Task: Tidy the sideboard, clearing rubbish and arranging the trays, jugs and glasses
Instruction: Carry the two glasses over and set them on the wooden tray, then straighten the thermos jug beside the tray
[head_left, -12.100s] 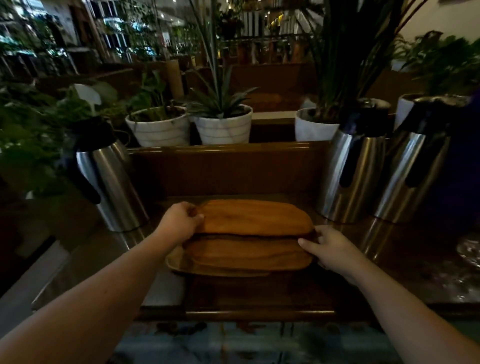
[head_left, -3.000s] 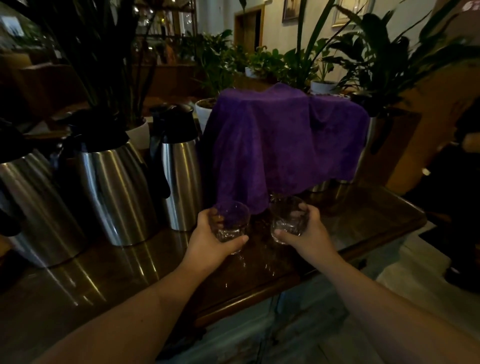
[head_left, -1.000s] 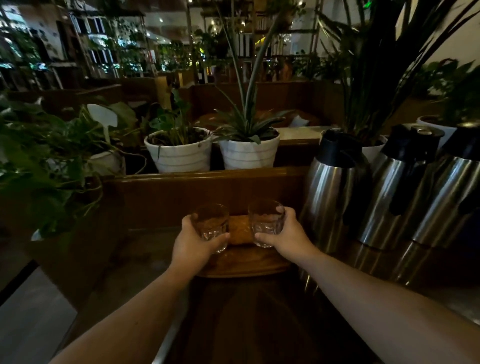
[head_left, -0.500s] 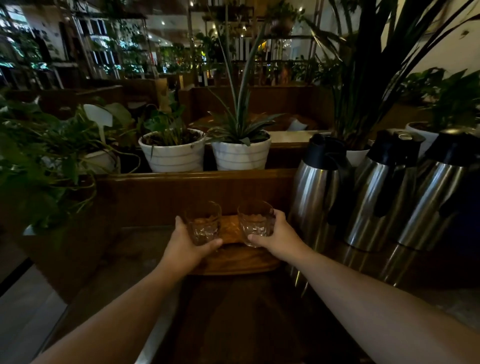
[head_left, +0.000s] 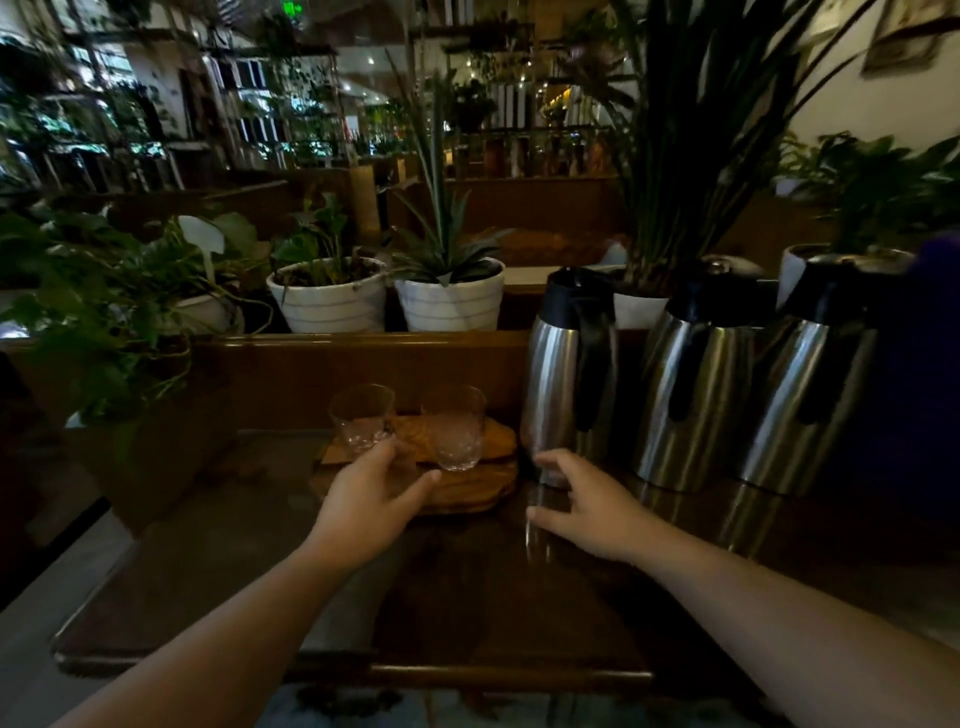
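Two glasses (head_left: 405, 426) stand on stacked trays (head_left: 467, 488); left hand (head_left: 371, 499), fingers spread, seemingly touches one; right hand (head_left: 587, 501) hovers, fingers spread.

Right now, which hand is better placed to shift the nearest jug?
Probably the right hand: it hovers open beside the nearest jug, while the left hand is by the glasses.

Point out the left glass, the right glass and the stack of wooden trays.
left glass (head_left: 360, 419), head view, on its clear side wall.
right glass (head_left: 457, 434), head view, mid-body.
wooden trays (head_left: 480, 486), head view, front right rim.
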